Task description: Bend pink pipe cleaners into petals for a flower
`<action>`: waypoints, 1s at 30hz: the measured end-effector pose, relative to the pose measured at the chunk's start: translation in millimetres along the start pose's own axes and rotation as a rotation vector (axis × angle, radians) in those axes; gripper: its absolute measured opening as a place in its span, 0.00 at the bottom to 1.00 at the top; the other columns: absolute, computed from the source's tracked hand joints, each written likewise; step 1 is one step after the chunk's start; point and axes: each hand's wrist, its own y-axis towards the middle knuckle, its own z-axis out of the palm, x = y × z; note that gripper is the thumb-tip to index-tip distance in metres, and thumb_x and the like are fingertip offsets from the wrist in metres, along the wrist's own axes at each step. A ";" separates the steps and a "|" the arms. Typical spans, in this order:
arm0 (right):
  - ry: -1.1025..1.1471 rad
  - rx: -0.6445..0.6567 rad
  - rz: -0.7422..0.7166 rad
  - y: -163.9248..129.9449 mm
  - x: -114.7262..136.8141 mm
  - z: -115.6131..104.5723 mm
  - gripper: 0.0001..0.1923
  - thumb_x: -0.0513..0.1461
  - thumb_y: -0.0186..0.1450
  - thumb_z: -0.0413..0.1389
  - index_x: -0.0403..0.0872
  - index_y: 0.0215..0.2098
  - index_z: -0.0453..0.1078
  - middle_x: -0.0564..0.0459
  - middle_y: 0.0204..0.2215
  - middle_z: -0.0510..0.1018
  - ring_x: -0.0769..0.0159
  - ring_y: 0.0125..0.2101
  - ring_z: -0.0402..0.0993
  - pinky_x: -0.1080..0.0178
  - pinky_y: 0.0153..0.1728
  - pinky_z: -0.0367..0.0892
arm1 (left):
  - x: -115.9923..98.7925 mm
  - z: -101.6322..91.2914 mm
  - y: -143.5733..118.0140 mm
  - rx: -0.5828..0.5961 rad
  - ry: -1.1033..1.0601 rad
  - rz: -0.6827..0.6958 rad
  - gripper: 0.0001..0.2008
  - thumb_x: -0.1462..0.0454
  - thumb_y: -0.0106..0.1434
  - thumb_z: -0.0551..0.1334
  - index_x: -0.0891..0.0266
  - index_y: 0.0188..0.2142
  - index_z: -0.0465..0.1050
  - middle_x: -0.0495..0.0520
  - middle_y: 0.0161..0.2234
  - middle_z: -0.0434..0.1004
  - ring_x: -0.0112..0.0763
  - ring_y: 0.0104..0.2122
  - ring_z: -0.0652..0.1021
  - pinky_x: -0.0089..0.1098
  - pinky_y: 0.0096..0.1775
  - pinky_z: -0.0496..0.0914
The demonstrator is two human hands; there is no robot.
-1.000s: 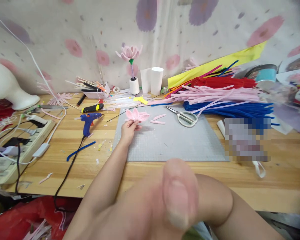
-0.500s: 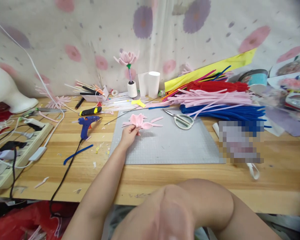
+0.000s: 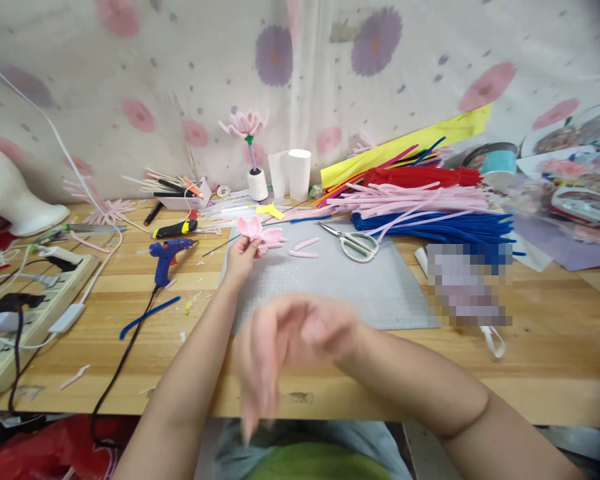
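My left hand [image 3: 241, 257] reaches out over the near left corner of the grey cutting mat [image 3: 340, 287] and pinches a pink pipe-cleaner flower [image 3: 260, 231] by its base. My right hand [image 3: 285, 350] hangs blurred close to the camera above the table's front edge, fingers apart and drooping, holding nothing. Two loose pink petals [image 3: 304, 249] lie on the mat just right of the flower. White-handled scissors [image 3: 353, 242] rest at the mat's far edge.
Stacks of pink, blue and red pipe cleaners [image 3: 425, 207] fill the back right. A blue glue gun [image 3: 166, 252] with a black cord lies left of the mat, and a power strip [image 3: 27, 300] sits at the far left. A finished flower [image 3: 243, 127] stands on a white spool.
My right hand has dropped away from the camera and now hangs with spread fingers over the table edge. My left hand lifted the flower slightly and the view shifted left.
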 end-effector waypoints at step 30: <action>-0.579 -1.718 -0.563 -74.2 22.8 -199.7 0.10 0.47 0.56 0.49 0.49 0.28 0.56 0.60 0.18 0.59 0.74 0.15 0.53 0.68 0.16 0.51 | 20.1 -18.4 21.8 -0.126 0.840 0.316 0.15 0.64 0.57 0.56 0.62 0.43 0.73 0.60 0.45 0.73 0.41 0.47 0.71 0.40 0.51 0.63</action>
